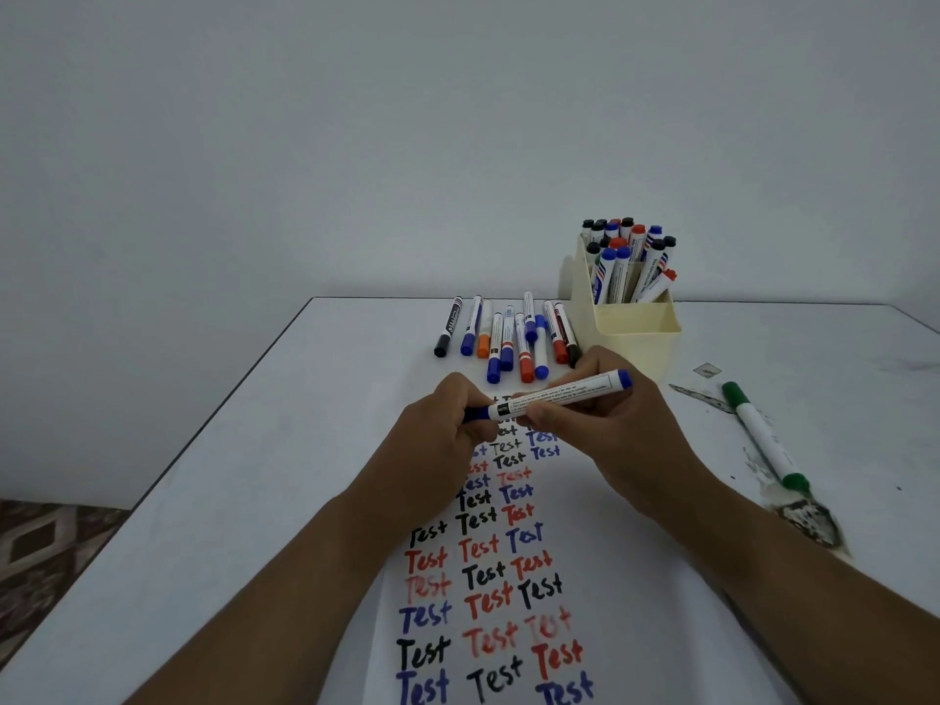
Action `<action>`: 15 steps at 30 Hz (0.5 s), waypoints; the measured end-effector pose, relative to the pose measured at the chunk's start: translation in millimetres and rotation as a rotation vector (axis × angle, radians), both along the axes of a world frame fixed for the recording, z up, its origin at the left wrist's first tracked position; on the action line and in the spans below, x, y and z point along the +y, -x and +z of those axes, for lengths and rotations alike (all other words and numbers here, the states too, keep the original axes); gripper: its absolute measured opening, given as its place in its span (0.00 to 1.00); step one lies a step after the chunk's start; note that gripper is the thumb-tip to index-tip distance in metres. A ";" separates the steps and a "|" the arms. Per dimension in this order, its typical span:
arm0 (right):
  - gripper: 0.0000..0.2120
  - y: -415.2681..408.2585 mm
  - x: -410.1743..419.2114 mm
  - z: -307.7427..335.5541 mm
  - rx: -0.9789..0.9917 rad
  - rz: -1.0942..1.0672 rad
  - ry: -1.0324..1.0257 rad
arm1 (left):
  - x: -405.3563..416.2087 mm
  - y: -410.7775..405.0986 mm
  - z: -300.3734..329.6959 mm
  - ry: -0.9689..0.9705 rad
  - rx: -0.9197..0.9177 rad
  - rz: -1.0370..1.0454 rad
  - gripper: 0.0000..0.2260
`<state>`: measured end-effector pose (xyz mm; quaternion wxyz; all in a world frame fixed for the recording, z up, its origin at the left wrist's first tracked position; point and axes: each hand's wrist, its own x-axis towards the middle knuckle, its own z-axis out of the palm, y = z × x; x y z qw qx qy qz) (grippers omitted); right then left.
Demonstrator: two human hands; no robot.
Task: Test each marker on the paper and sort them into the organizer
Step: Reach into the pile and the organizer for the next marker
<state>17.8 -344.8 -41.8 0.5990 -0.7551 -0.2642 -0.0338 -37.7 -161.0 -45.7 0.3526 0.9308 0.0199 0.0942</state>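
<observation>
While hovering over paper (488,592) near table (229,501) middle, gripping blue marker (554,395) crosswise: left hand (447,424) curling round cap end, right hand (605,414) pinching barrel; organizer (628,328) standing toward far edge, loose markers (508,335) lying just left of it

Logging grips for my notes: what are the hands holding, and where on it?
A blue marker: the left hand grips its capped end, the right hand holds the barrel.
</observation>
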 end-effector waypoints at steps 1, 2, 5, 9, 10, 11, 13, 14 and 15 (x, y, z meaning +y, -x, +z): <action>0.21 -1.2 -0.7 -0.5 0.028 0.012 -0.027 | -0.7 0.3 0.0 0.008 0.000 -0.001 0.05; 0.19 -2.2 -1.1 -1.0 0.067 0.029 -0.068 | -1.0 0.4 0.2 0.019 -0.004 -0.001 0.04; 0.17 -3.3 -0.4 -1.1 0.187 0.046 -0.175 | 0.6 -1.1 0.7 0.019 -0.023 -0.015 0.02; 0.16 -1.2 -5.1 7.5 0.287 0.005 -0.281 | 12.0 -3.8 -7.4 -0.046 -0.047 -0.059 0.17; 0.14 -2.2 -7.6 11.3 0.280 -0.019 -0.296 | 16.7 -4.1 -9.5 -0.056 -0.060 -0.043 0.22; 0.12 -4.4 -10.3 15.5 0.262 -0.050 -0.299 | 21.2 -5.0 -10.8 -0.065 -0.068 -0.014 0.26; 0.11 -11.1 -16.8 24.1 0.209 -0.130 -0.282 | 28.8 -8.6 -13.6 -0.117 -0.052 0.061 0.31; 0.15 -15.4 -19.5 29.1 0.176 -0.172 -0.267 | 31.2 -10.7 -15.6 -0.158 -0.024 0.088 0.33; 0.20 -20.5 -22.4 33.4 0.137 -0.216 -0.239 | 32.6 -12.4 -17.8 -0.195 0.016 0.104 0.33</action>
